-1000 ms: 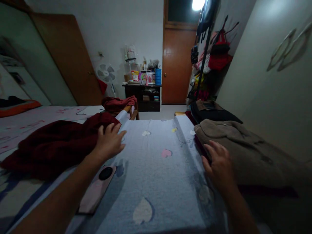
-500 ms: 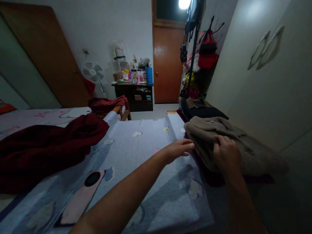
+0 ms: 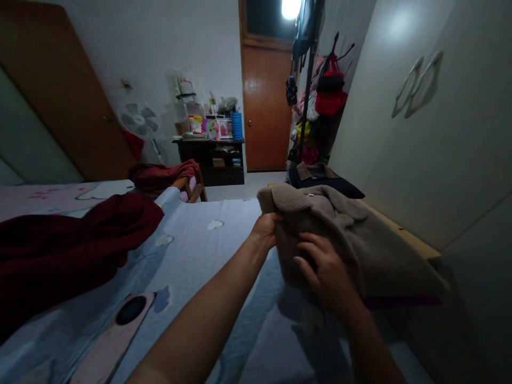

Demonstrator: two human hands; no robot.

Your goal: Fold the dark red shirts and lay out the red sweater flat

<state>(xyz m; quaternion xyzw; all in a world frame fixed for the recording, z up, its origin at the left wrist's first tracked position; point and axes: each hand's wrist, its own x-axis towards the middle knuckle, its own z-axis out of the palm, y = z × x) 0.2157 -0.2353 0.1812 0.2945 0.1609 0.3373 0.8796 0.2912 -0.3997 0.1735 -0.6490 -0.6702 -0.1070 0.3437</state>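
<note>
A folded brown-grey fleece coat (image 3: 320, 226) with a collar lies at the right side of the bed, its near left edge lifted off the sheet. My left hand (image 3: 266, 229) is closed on that edge, thumb on top. Against the coat's front, just right of it, rests my right hand (image 3: 322, 264) with its fingers spread. A dark garment with a brown collar (image 3: 324, 178) is folded behind the coat. Under the coat's near right side a strip of purple cloth (image 3: 404, 301) shows.
Pale blue patterned bedding (image 3: 216, 256) covers the bed. On the left lie a dark red garment (image 3: 80, 250) and a pink phone-like object (image 3: 114, 336) with a black disc. A cream wardrobe (image 3: 436, 149) borders the right side. Beyond are a fan (image 3: 138, 120) and a door (image 3: 266, 106).
My left hand has taken hold of the coat's edge, and the coat has shifted left over the bed. My right hand has loosened its grip and moved left and down along the coat.
</note>
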